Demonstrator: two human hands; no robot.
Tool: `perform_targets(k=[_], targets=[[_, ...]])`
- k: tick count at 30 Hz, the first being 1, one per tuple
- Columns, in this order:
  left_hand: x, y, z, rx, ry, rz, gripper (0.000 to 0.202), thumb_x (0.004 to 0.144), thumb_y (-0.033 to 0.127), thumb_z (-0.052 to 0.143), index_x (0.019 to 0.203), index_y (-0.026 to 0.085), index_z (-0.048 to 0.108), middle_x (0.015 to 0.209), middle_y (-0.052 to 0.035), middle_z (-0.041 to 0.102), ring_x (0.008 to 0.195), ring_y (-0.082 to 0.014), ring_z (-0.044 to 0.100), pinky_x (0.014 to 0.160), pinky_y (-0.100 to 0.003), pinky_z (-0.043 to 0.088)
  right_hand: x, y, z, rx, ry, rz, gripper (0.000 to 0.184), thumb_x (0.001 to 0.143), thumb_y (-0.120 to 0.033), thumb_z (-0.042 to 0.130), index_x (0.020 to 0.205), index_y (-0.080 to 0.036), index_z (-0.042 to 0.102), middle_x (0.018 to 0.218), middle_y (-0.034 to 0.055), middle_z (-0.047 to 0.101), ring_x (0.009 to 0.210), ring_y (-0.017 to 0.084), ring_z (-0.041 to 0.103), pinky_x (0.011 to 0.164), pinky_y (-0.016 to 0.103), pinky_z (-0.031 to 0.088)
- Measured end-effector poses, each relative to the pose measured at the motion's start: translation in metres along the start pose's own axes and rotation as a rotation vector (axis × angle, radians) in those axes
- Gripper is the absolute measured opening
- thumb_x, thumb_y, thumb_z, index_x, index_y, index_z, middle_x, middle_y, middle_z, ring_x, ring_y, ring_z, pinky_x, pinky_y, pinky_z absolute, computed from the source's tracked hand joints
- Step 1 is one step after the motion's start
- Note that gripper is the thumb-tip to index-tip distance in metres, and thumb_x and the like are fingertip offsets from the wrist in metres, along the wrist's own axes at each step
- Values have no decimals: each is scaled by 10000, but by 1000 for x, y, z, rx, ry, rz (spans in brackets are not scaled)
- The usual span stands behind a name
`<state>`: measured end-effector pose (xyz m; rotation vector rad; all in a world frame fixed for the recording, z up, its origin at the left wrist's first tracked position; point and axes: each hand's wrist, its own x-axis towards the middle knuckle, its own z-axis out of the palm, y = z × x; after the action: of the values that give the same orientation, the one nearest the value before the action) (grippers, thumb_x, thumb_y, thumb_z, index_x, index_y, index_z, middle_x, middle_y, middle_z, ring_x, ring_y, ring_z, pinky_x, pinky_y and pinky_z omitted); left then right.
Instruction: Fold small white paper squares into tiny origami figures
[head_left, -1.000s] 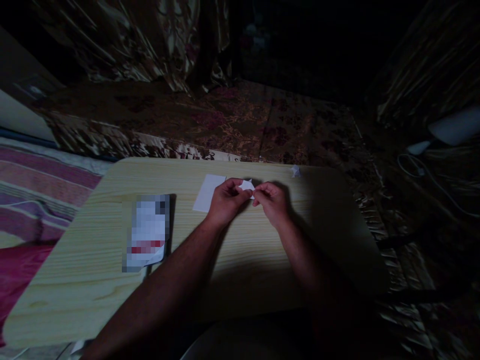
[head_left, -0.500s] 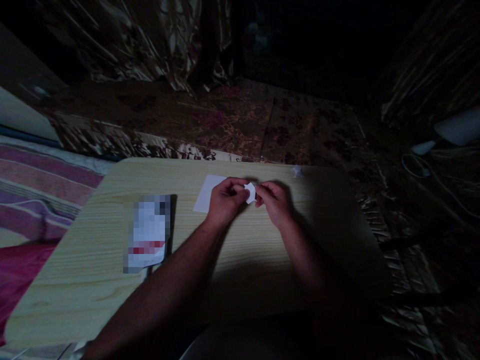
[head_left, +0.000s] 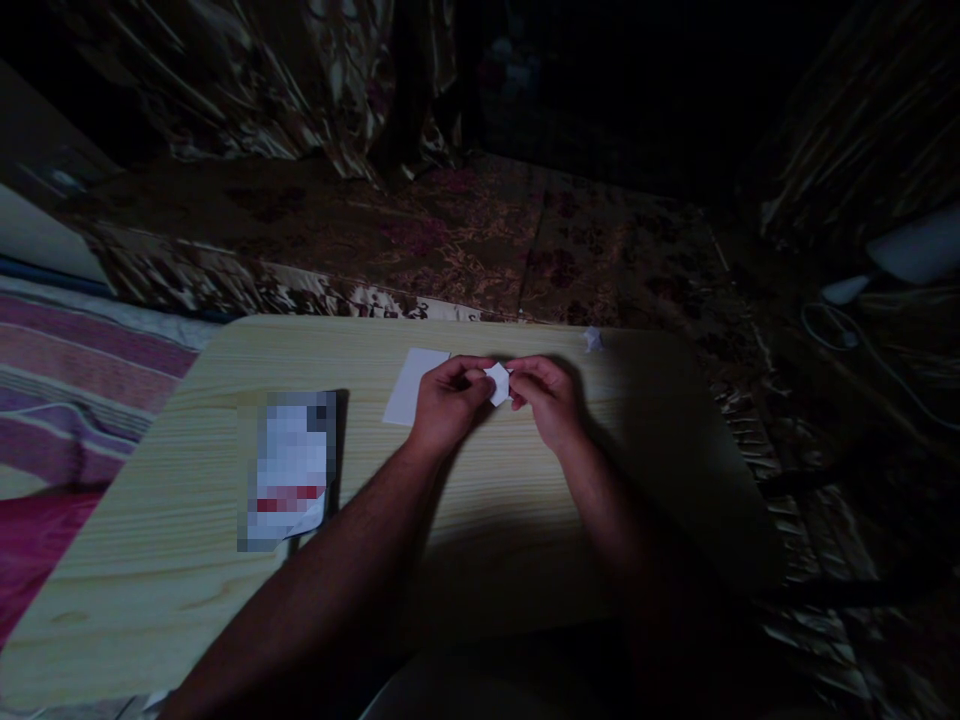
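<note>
A small piece of folded white paper is held just above the table between my two hands. My left hand pinches its left side, with the thumb lying on the face of the paper. On the opposite side, the thumb and fingers of my right hand grip its right edge. Partly behind my left hand, a flat white sheet or stack of paper lies on the wooden table. The finer folds of the held piece are too small to make out.
A blurred-out white item with a red band lies left of my left forearm. Near the far edge sits a small crumpled or folded white paper. A striped bed cover borders the table's left; a white lamp-like object stands at right.
The fingers of my right hand have moved up along the paper's edge, and its index finger now reaches the top near my left fingers. The view has shifted slightly.
</note>
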<state>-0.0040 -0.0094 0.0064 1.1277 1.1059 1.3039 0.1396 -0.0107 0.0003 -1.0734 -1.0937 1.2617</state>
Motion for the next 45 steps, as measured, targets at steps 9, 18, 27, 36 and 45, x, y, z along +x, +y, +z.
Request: perform_targets(k=[9,18,27,36,45], targets=[[0,0,0,-5,-43,15,266,667,226,699,924,156,699,650,12,592,540,-79,492,526,-207,399,0,2,1,-131,19,-64,234,702,-288,636,915,-191,626,762,6,676,570,101,558,522,219,444],[1,-2,-2,-16,-83,1,257,665,211,705,916,155,703,657,8,606,524,-74,496,518,-208,401,3,7,0,-116,36,-68,201,695,-266,641,872,-171,630,673,-10,655,518,91,539,485,206,427],[1,-4,-2,-24,-89,25,248,668,206,710,912,162,703,671,4,608,528,-74,495,504,-208,396,4,10,-1,-112,-1,-102,172,694,-205,632,863,-177,624,671,-19,649,506,79,531,487,201,421],[3,-2,-3,-58,-49,-42,255,634,209,732,881,149,709,661,-4,634,534,-92,527,526,-221,418,2,4,-1,-75,-58,-61,224,673,-159,624,897,-174,639,676,-20,646,534,90,554,466,198,454],[4,-2,-4,-59,-62,-77,311,658,244,714,948,133,704,627,6,606,503,-71,485,502,-206,383,5,6,-4,-40,-37,7,221,675,-209,641,894,-179,644,726,-1,671,571,105,581,472,208,487]])
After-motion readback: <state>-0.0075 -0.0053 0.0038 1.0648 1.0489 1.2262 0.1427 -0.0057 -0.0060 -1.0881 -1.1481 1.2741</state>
